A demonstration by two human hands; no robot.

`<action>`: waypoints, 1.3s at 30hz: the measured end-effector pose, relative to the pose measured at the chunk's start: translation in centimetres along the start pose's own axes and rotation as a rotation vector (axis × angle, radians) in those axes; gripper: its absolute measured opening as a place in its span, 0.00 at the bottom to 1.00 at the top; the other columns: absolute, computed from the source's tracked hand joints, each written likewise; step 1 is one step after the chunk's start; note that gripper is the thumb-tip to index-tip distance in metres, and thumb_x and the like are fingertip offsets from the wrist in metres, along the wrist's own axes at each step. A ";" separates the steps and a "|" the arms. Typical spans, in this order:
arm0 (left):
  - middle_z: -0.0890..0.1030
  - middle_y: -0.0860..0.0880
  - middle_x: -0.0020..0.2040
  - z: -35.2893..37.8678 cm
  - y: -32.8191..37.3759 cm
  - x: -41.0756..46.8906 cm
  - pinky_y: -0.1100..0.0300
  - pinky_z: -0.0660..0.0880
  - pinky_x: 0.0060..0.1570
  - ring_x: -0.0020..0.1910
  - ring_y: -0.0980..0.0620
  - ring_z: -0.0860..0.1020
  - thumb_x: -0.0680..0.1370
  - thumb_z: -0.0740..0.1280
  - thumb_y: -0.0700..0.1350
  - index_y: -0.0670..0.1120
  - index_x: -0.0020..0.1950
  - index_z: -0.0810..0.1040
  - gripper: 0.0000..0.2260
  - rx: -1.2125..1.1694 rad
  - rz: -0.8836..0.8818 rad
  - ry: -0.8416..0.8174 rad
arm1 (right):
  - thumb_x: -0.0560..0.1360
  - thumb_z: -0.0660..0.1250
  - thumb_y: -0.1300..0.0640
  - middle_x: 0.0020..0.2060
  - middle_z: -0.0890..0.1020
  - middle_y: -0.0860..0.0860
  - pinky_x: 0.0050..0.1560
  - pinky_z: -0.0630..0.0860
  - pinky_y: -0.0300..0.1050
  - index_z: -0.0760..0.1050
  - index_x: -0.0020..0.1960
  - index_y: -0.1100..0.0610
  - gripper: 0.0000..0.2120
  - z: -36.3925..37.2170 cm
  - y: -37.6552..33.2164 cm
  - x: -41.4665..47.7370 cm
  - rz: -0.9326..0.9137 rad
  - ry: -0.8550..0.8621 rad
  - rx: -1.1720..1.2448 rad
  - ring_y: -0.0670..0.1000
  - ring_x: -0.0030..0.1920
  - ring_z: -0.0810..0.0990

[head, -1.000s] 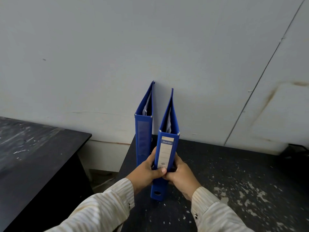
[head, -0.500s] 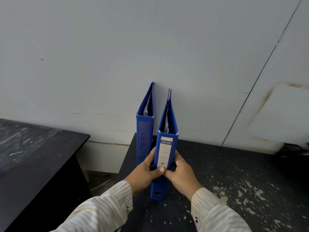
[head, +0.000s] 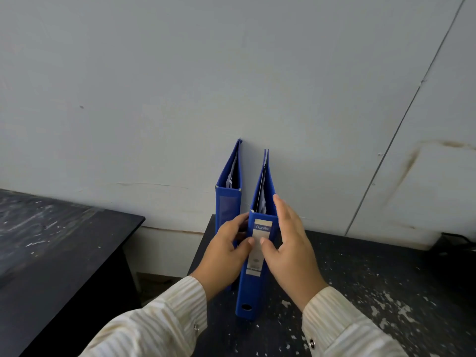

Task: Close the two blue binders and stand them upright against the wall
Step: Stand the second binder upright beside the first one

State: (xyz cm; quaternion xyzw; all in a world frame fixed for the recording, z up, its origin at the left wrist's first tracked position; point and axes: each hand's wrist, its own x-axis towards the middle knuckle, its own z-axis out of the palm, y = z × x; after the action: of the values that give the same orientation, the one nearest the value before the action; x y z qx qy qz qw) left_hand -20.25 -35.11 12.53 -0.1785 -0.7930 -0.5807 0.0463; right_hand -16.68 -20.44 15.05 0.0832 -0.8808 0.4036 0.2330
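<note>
Two blue binders stand upright on the dark table (head: 373, 284), their tops leaning on the grey wall (head: 231, 73). The left binder (head: 228, 204) has a plain spine. Beside it, slightly nearer to me, the right binder (head: 250, 292) shows a white spine label. My left hand (head: 226, 251) holds the right binder's spine, thumb on the label and fingers in the gap between the binders. My right hand (head: 291, 243) lies flat along its right cover with straight fingers, thumb tip on the label. Papers show in both binders' tops.
A second black table (head: 51, 253) stands to the left, with a gap down to the floor between the tables. The binders stand close to the table's left edge. A dark object (head: 458, 243) sits at the far right by the wall.
Both hands have slid up the right binder's spine. My right hand's fingers have straightened out of their grip, and the binder's top now rests on the wall.
</note>
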 end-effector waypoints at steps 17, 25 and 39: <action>0.71 0.64 0.58 -1.7 2.1 1.9 0.70 0.68 0.57 0.58 0.64 0.71 0.78 0.63 0.45 0.56 0.68 0.70 0.18 0.284 0.310 0.193 | 0.77 0.63 0.61 0.73 0.63 0.50 0.55 0.74 0.36 0.64 0.67 0.46 0.21 0.2 -1.9 0.4 0.054 -0.031 -0.146 0.48 0.61 0.74; 0.59 0.48 0.75 -4.7 2.2 6.6 0.50 0.68 0.67 0.68 0.46 0.65 0.78 0.64 0.45 0.57 0.68 0.70 0.19 0.452 0.058 0.130 | 0.77 0.65 0.62 0.68 0.69 0.51 0.52 0.77 0.36 0.66 0.64 0.47 0.19 0.4 -1.8 0.7 0.070 -0.027 -0.132 0.45 0.57 0.76; 0.64 0.48 0.72 -4.6 1.8 7.8 0.58 0.69 0.58 0.62 0.46 0.73 0.79 0.65 0.43 0.47 0.54 0.77 0.05 0.332 0.019 0.046 | 0.75 0.66 0.63 0.66 0.72 0.52 0.52 0.77 0.38 0.68 0.62 0.50 0.18 1.5 -1.6 2.6 0.101 0.014 -0.109 0.49 0.58 0.76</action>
State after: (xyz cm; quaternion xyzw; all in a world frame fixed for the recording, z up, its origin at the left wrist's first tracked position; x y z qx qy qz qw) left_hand -27.49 -37.19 17.84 -0.1628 -0.8749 -0.4453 0.0986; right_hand -18.95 -22.54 16.51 0.0230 -0.9031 0.3666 0.2225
